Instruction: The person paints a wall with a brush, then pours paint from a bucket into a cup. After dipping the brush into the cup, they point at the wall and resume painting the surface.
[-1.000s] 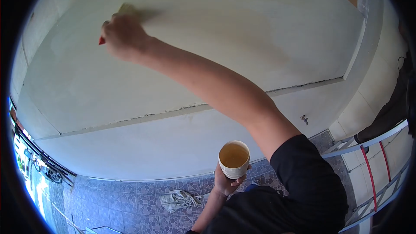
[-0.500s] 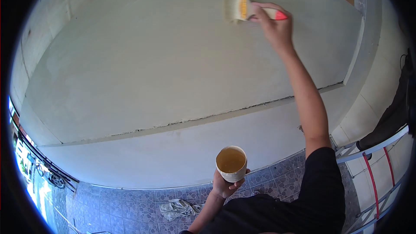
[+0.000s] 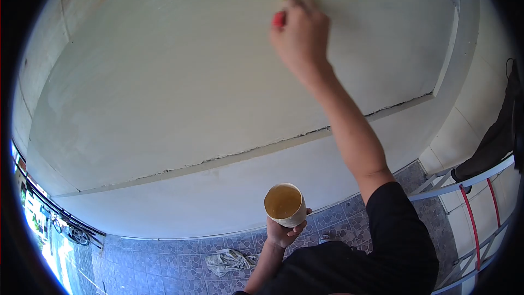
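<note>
My right hand (image 3: 307, 33) is raised to the upper part of the grey-green panel (image 3: 191, 87), wrapped round a paintbrush (image 3: 279, 19). The red end of its handle sticks out at the left of my fist. Motion smears the bristles, which are mostly hidden behind my fingers against the panel. Low in the view, my left hand (image 3: 285, 234) grips a white cup (image 3: 295, 219) from beneath. Inside the cup is a yellowish-amber liquid (image 3: 284, 203).
A metal ladder (image 3: 436, 191) with red bars stands at the right, a person's dark-clothed leg (image 3: 494, 125) on it. Below, a crumpled cloth (image 3: 229, 262) lies on the patterned tile floor (image 3: 164, 262). A ledge with a cracked edge (image 3: 245, 155) runs under the panel.
My right hand has swung left and turned, so the brush handle now points left rather than right. The cup has shifted slightly left in view, still held by my left hand.
</note>
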A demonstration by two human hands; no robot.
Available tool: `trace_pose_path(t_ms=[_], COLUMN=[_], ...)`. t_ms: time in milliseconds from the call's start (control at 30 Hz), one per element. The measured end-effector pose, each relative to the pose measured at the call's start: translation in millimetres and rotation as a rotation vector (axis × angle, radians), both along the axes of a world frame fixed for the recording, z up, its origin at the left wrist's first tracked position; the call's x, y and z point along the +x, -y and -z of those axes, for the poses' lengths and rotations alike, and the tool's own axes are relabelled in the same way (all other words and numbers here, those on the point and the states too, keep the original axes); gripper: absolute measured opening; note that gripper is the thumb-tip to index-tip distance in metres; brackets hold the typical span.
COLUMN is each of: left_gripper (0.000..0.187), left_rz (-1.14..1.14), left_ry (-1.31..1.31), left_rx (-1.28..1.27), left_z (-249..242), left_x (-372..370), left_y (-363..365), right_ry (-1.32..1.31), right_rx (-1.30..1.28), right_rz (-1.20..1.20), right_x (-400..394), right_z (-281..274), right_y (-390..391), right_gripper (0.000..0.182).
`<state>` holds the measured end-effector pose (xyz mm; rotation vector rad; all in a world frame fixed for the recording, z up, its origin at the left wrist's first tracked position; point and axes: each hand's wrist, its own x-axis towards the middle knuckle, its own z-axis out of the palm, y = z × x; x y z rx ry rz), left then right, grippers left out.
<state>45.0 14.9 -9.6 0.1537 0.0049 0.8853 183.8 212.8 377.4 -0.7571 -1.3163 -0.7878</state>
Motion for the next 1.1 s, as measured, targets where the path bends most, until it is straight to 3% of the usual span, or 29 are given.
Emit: trace_pose_path(t_ms=[133, 267, 333, 367, 467, 600, 733, 900, 967, 1000, 1067, 1100], left_gripper=[0.066, 0.066, 0.065, 0.065, 0.064, 0.065, 0.066, 0.067, 0.067, 0.067, 0.067, 0.067], left_rz=[-0.039, -0.042, -0.026, -0.018, 0.032, 0.082, 0.111, 0.142, 0.138, 0.142, 0.147, 0.14], left_ry=[0.004, 0.018, 0.031, 0.033, 0.031, 0.012, -0.003, -0.019, -0.017, -0.016, -0.015, -0.031], left_rx=[0.039, 0.016, 0.01, 0.015, 0.001, -0.011, -0.001, 0.003, -0.004, -0.01, -0.014, -0.018], left_z=[6, -1, -2, -3, -3, -9, -9, -13, -13, -12, -9, -7], left_x=[-12, -9, -6, -1, 6, 19, 29, 34, 35, 34, 33, 30], left_y=[10, 15, 16, 13, 15, 9, -1, -3, -1, 1, 0, 2], right_ry=[0.071, 0.136, 0.247, 0.209, 0.233, 0.067, -0.189, -0.32, -0.432, -0.428, -0.245, -0.16], right_rx=[-0.091, -0.133, -0.058, -0.096, 0.036, -0.202, -0.267, -0.205, -0.251, -0.252, -0.181, -0.162], right_rz=[-0.096, -0.326, -0.679, -0.731, -0.623, -0.65, -0.798, -0.56, -0.077, -0.076, 0.234, 0.215], right_x=[-105, -159, -165, -163, -118, 13, 121, 223, 244, 239, 213, 185], right_z=[7, 0, -4, -5, -16, -23, -30, -23, -20, -17, -8, -1], right_y=[8, 28, 38, 41, 14, -14, -10, 1, 13, 15, 12, 7], right_gripper=[0.024, 0.018, 0.011, 0.009, 0.008, 0.014, 0.014, 0.017, 0.019, 0.019, 0.018, 0.014])
